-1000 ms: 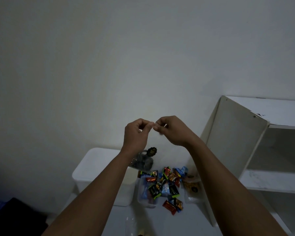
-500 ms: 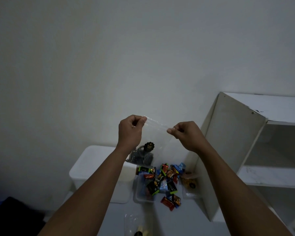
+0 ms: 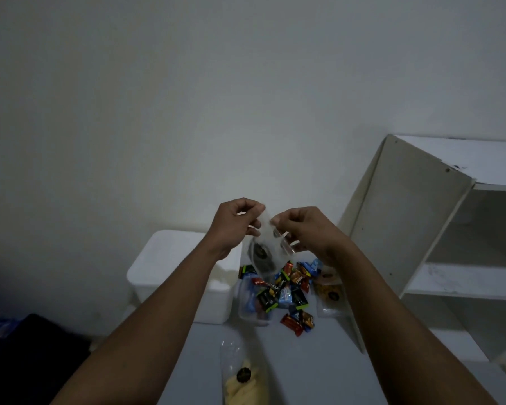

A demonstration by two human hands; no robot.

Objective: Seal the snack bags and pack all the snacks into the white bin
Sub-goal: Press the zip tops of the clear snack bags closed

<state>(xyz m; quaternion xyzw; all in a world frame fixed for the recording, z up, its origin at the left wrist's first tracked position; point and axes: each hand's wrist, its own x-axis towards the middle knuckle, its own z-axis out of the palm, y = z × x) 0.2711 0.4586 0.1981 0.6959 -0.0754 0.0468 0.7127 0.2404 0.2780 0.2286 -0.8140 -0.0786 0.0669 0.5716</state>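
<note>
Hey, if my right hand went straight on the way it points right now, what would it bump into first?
Most likely the left hand: the right hand pinches the top of the clear bag and points leftward at it, with only the bag's edge between them. Depth is hard to judge here.

Both bare forearms reach forward and converge. The left hand (image 3: pixel 235 225) and right hand (image 3: pixel 307 232), fingers curled, pinch the top of the bag (image 3: pixel 265 255), fingertips close together.

Both hands (image 3: pixel 275 229) pinch snack bag (image 3: pixel 265 252)
</note>
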